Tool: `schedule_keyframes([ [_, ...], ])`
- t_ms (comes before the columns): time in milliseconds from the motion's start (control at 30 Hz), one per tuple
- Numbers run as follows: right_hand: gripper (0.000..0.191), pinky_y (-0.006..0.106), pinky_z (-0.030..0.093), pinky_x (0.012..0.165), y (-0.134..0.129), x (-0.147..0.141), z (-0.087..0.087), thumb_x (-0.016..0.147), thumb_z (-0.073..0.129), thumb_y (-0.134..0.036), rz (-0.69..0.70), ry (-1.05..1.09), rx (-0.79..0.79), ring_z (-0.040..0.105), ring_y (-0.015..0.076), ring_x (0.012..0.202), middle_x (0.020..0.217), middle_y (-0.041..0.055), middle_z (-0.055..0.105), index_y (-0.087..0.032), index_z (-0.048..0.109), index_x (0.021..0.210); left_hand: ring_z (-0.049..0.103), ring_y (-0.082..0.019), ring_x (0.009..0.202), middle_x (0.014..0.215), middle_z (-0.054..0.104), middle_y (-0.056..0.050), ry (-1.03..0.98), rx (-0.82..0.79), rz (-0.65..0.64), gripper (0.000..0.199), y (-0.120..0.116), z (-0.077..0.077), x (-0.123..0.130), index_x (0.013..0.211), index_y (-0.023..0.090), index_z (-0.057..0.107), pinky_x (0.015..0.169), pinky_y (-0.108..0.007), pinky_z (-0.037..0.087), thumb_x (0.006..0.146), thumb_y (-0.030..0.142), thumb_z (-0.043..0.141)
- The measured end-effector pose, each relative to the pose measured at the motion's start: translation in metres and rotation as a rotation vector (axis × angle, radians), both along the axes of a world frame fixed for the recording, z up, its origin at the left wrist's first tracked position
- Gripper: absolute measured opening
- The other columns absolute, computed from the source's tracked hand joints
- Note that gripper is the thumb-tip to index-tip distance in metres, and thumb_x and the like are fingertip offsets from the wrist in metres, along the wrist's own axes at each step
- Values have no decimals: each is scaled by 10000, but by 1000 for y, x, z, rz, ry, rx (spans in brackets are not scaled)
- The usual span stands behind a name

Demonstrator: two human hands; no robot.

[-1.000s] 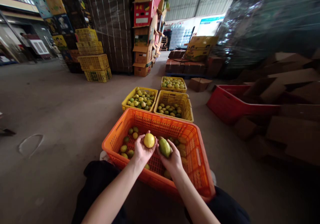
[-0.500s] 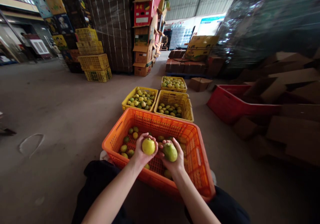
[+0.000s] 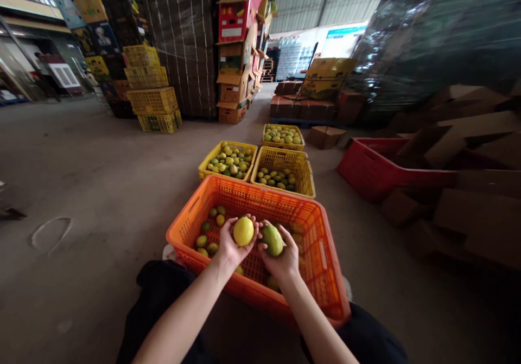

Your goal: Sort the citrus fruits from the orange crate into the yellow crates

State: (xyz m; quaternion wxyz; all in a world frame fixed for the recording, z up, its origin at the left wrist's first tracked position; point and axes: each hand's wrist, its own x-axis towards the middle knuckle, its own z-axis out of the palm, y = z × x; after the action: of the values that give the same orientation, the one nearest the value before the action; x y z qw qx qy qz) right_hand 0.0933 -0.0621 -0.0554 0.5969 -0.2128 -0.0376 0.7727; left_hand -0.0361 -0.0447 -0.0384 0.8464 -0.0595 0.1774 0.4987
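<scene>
Over the orange crate (image 3: pixel 191 197), my left hand (image 3: pixel 230 247) holds a yellow lemon (image 3: pixel 243 231) with its fingers curled round it. Beside it, my right hand (image 3: pixel 286 258) is closed on a greener lemon (image 3: pixel 272 240). The two fruits are close together but apart. Several loose lemons (image 3: pixel 201 241) lie on the crate's bottom at the left. More fruit at the right side is partly hidden by my right hand.
Just beyond stand a full yellow crate of lemons (image 3: pixel 230 160), a part-filled yellow crate (image 3: pixel 305 177) and another full one (image 3: pixel 284 136). A red bin (image 3: pixel 366 177) and flattened cardboard (image 3: pixel 476 212) are at right. Stacked yellow crates (image 3: pixel 152 103) stand at left.
Both lemons have been turned in my hands. The yellow one is slightly higher and further right; the greener one has shifted a little left and up.
</scene>
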Motion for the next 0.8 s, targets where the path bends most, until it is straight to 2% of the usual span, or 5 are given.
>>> schedule_keyframes([
  [133,293,252,505,519,2,-3,-3,763,482,-226,-58,11,-64,633,180,723,882,104,682,-122,595,1012,601,-249,942,930,641,-138,-13,-21,52,248,2,-8,0,903,77,626,717,-315,530,725,191,496],
  [267,300,283,524,594,3,-4,-10,750,496,-230,-62,24,-60,637,193,786,907,104,681,-128,597,1014,593,-251,954,922,633,-139,-15,-55,66,241,2,-9,0,904,86,623,698,-306,532,725,186,497],
  [400,288,294,528,598,3,-3,-11,746,496,-229,-53,31,-39,634,186,747,903,85,682,-143,606,998,611,-209,870,883,631,-111,-41,-82,60,209,1,-4,-2,884,92,606,644,-259,536,733,192,502],
  [567,231,270,521,563,2,-3,-5,711,544,-180,-55,-3,-39,625,166,691,830,56,683,-161,622,928,573,-95,639,814,616,-86,-113,-47,-18,230,-1,5,-5,886,76,579,499,-144,491,783,265,498],
  [800,222,272,519,550,-1,-2,1,722,511,-190,-125,3,-76,626,172,684,814,59,686,-160,635,904,623,-147,742,793,651,-33,-24,25,0,149,-2,10,9,858,134,627,649,-249,527,747,173,536],
])
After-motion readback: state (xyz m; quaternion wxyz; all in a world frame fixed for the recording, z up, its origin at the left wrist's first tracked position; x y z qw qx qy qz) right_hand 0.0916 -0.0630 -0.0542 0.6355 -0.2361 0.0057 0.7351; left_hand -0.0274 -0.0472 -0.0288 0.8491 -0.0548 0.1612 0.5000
